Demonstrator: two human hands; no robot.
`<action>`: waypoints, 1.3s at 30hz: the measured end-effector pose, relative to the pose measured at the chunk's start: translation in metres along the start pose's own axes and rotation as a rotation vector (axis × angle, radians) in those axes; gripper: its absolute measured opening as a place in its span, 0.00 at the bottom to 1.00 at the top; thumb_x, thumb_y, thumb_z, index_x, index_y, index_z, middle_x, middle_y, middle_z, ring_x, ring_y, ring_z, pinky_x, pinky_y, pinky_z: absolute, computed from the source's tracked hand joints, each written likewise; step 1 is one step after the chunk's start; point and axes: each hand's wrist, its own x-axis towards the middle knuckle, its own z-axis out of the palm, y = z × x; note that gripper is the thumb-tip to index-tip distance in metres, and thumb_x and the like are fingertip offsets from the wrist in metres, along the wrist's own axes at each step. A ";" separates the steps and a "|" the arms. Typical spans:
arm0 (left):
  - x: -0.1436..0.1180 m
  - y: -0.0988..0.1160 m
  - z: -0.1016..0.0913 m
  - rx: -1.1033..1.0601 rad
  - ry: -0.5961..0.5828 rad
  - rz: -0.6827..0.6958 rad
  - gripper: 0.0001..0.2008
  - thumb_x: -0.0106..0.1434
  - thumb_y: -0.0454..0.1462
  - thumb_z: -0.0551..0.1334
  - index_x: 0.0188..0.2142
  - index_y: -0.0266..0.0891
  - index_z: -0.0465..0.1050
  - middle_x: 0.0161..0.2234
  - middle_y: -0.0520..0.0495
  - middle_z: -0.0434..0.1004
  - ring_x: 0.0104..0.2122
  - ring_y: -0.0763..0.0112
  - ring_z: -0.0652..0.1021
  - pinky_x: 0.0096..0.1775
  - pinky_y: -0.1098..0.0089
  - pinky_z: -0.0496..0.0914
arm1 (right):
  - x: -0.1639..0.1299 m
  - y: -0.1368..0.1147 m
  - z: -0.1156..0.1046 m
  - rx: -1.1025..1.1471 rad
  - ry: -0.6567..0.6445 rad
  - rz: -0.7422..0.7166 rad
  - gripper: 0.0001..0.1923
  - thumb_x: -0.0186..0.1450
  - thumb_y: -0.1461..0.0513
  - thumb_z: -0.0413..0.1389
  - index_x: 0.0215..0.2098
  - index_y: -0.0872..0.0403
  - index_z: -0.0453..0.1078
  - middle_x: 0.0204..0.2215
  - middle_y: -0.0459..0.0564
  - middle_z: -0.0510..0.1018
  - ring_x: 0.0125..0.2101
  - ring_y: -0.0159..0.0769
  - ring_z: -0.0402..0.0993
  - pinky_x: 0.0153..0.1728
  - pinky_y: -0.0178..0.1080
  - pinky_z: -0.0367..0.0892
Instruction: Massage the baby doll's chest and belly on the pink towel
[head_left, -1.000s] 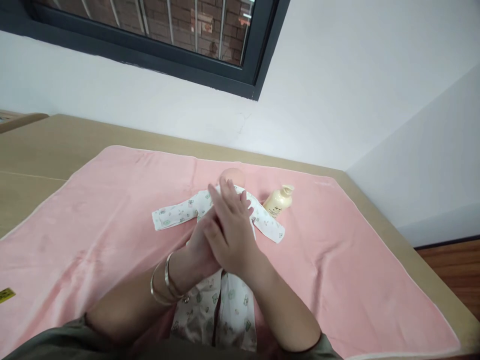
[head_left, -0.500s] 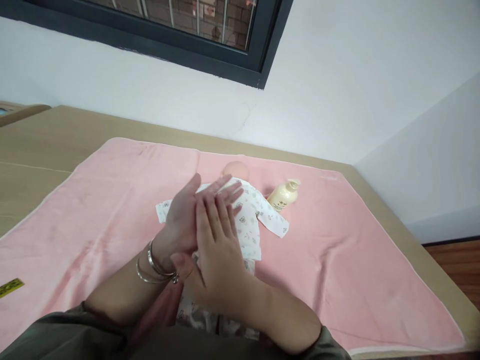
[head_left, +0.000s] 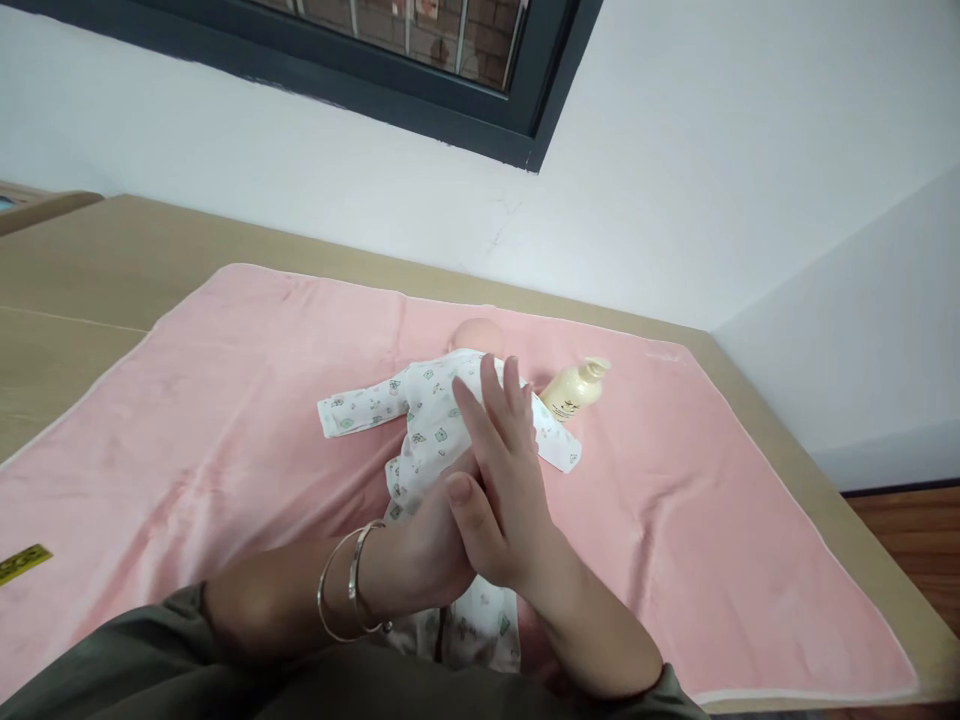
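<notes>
My left hand (head_left: 433,540), with bracelets at its wrist, is pressed palm to palm against my right hand (head_left: 510,495). The right hand's fingers are stretched out and slightly apart. Behind it, the left hand's fingers are mostly hidden, though the hand looks flat. Nothing shows held between them. Below the hands lies a baby-sized doll in a white printed top (head_left: 431,425) and matching trousers (head_left: 487,620); its round bald head (head_left: 478,335) points away from me. Close to the doll's sleeve on the right is a cream pump bottle (head_left: 574,390), tilted.
A pink blanket (head_left: 247,400) with creases covers much of the wooden table (head_left: 75,270). A yellow strip with black marks (head_left: 25,563) lies at the left. White wall (head_left: 637,200) and a dark window frame (head_left: 517,140) stand beyond the table's far edge.
My right hand has moved a little right and turned upright. My left hand has slid down and behind it, so its fingers are now covered. More of the doll's top shows.
</notes>
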 end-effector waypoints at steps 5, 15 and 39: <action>0.003 0.034 -0.007 -0.052 0.180 -0.014 0.26 0.74 0.53 0.49 0.64 0.48 0.67 0.60 0.46 0.75 0.70 0.53 0.64 0.70 0.48 0.60 | -0.001 -0.003 0.021 -0.013 0.001 -0.038 0.46 0.74 0.47 0.46 0.77 0.52 0.22 0.77 0.54 0.36 0.75 0.57 0.26 0.70 0.71 0.37; 0.040 0.088 -0.050 0.156 0.275 0.154 0.32 0.73 0.54 0.41 0.62 0.40 0.69 0.63 0.36 0.72 0.69 0.49 0.65 0.66 0.45 0.61 | 0.005 -0.003 0.032 0.072 -0.092 -0.122 0.32 0.76 0.51 0.43 0.72 0.58 0.56 0.73 0.56 0.57 0.74 0.44 0.43 0.73 0.56 0.45; 0.123 0.003 -0.155 1.251 0.453 0.606 0.18 0.66 0.38 0.52 0.49 0.41 0.76 0.55 0.41 0.79 0.60 0.60 0.74 0.70 0.54 0.56 | 0.040 0.121 0.071 -0.118 -0.167 0.238 0.27 0.76 0.55 0.47 0.70 0.54 0.62 0.72 0.59 0.58 0.74 0.48 0.47 0.71 0.59 0.47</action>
